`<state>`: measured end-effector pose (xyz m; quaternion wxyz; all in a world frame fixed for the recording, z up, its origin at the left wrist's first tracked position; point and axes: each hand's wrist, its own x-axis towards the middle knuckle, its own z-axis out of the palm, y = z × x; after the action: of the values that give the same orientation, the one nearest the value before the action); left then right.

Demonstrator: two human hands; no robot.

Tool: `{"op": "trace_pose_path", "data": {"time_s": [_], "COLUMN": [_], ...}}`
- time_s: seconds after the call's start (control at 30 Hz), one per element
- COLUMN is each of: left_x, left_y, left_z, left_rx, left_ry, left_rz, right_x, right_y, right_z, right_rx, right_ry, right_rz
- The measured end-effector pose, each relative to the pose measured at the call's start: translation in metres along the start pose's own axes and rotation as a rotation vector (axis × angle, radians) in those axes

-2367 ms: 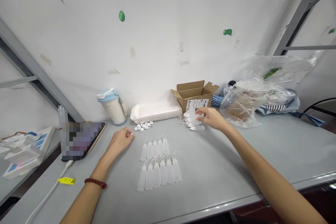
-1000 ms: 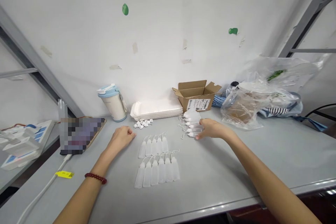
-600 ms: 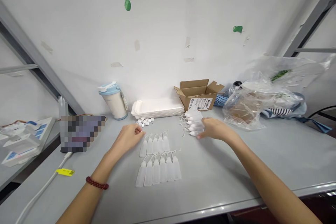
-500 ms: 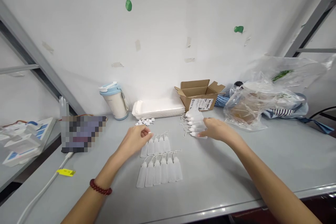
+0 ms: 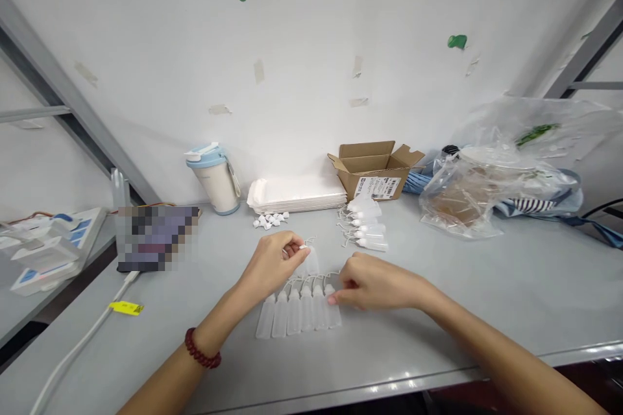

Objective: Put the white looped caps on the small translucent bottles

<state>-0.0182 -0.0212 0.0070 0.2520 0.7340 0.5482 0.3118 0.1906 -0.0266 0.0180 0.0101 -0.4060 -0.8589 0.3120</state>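
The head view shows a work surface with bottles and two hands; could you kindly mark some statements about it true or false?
1. The cardboard box has its flaps open. True.
2. A bracelet is on the right wrist. False: the dark red bracelet is on the left wrist.
3. The right hand is at the right end of the front row of bottles. True.
4. The tumbler's lid is red. False: the lid is light blue.
5. Small white caps lie inside the box. False: they lie on the table, in front of the white stack.
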Motion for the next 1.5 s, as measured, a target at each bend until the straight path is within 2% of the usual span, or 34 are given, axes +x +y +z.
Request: {"op": "trace_pose_path", "data": {"time_s": [0.13,0.3,0.47,0.67,0.77,0.97,1.03,1.17,1.27,1.5], "left_x": [0.0,-0.003,-0.007,-0.008,-0.008,-0.006,-0.005,-0.002,0.0,-0.001], "left_y": [0.002,0.005,0.007,0.011,0.013,0.009,0.007,0.008,0.012,0.014], "left_z": [0.003,0.004,0.009,0.01,0.009,0.006,0.006,0.005,0.001,-0.007], "left_rx": [-0.01,-0.043,-0.083,-0.134,-0.187,-0.324,-0.337,-0.456,-0.525,-0.492], "left_ry": [-0.016,-0.026,-0.062,-0.102,-0.142,-0.167,-0.161,-0.126,-0.126,-0.13], "left_rz": [0.0,0.0,-0.005,-0.027,-0.077,-0.112,-0.131,-0.116,-0.093,0.013], "right_x": [0.007,0.009,0.006,0.005,0.006,0.009,0.01,0.011,0.012,0.012], "right_y": [-0.006,0.0,0.003,0.002,0.007,0.011,0.008,0.002,0.001,0.002], "right_z": [0.013,0.009,0.004,0.005,0.005,-0.003,-0.005,0.0,0.005,0.005], "right_rx": [0.115,0.194,0.193,0.227,0.231,0.385,0.457,0.599,0.606,0.601], "right_ry": [-0.046,-0.148,-0.141,-0.259,-0.177,0.143,0.214,0.168,0.159,0.189], "right_rz": [0.05,0.163,0.161,0.149,0.132,0.059,0.03,-0.037,-0.07,-0.092]}}
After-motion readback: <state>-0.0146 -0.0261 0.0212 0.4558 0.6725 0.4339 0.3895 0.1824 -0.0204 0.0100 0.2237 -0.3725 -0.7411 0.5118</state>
